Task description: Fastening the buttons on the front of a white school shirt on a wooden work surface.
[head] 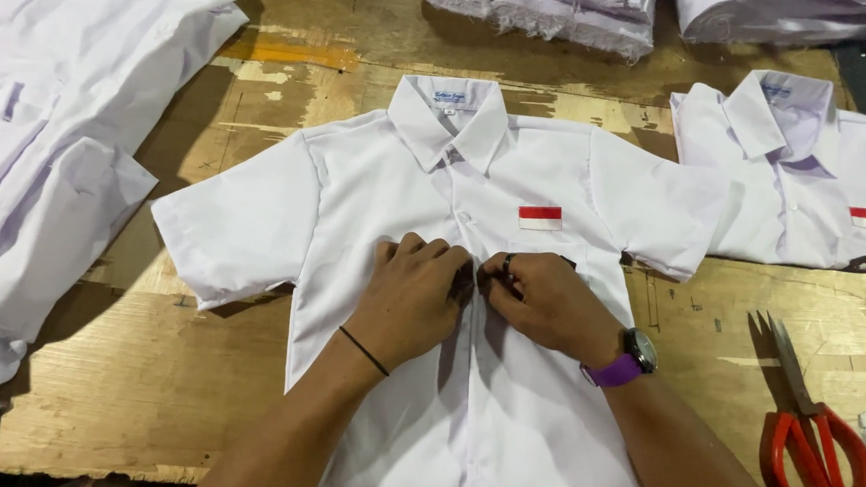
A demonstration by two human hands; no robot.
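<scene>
On the bench: 1 white short-sleeved shirt [455,272] lies flat, face up, collar away from the person, on the wooden table [112,394].
Left hand [411,295]: fingers curled, pinching the placket at mid-chest.
Right hand [547,302]: likewise pinching the placket, knuckles nearly touching the left.
Progress: judged part done; collar area looks closed, lower front not confirmed fastened.
Nearby: red-handled scissors [810,421] to the right; second shirt [800,181] beyond; stacked shirts [36,147] on the left.

Bare forearms, thin black band [363,350] left, purple-strapped watch [628,359] right
</scene>
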